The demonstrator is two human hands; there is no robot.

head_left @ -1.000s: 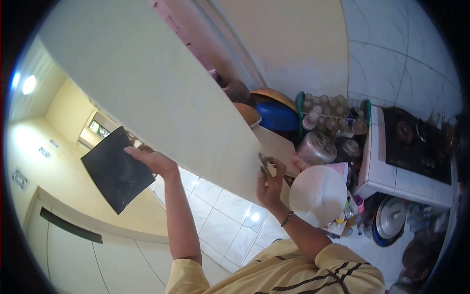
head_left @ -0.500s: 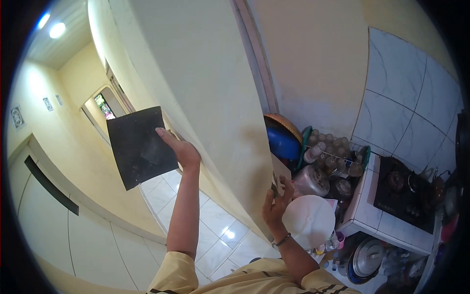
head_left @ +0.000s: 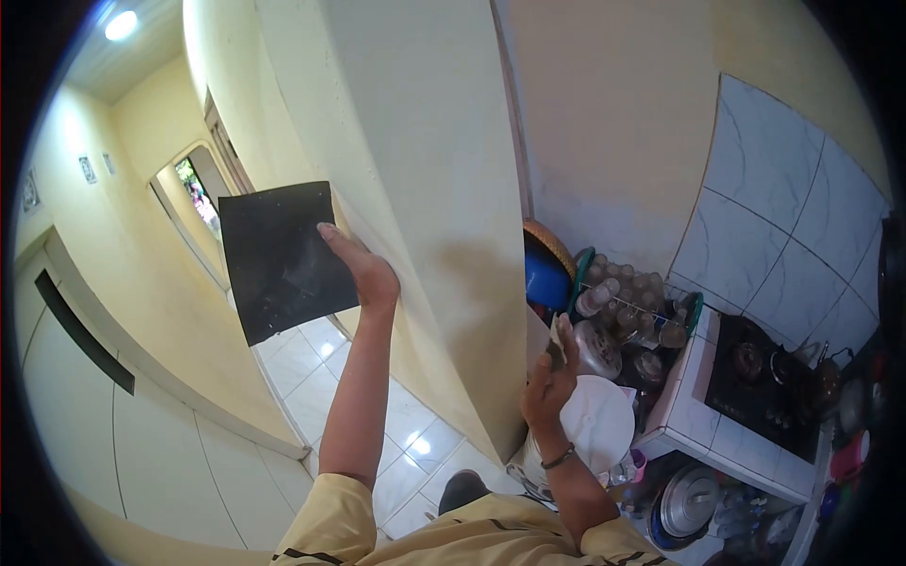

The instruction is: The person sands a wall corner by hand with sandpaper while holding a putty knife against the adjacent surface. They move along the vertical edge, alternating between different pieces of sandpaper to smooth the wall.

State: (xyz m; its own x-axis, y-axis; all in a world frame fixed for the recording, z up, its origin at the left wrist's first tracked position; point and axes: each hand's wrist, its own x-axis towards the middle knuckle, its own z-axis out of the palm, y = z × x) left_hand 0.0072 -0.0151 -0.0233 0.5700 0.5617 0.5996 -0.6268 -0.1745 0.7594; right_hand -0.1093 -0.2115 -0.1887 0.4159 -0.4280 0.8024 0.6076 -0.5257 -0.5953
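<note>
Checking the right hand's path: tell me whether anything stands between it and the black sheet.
Yes, the pale wall column does: in this view the right hand is to its right, while the black sheet, held in the left hand, is to its left. The way round its near corner looks open.

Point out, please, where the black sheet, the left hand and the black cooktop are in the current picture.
Black sheet (head_left: 286,262): head view, the middle of its flat face.
Left hand (head_left: 370,274): head view, the back of the hand near the thumb's base.
Black cooktop (head_left: 738,394): head view, its flat top.
</note>
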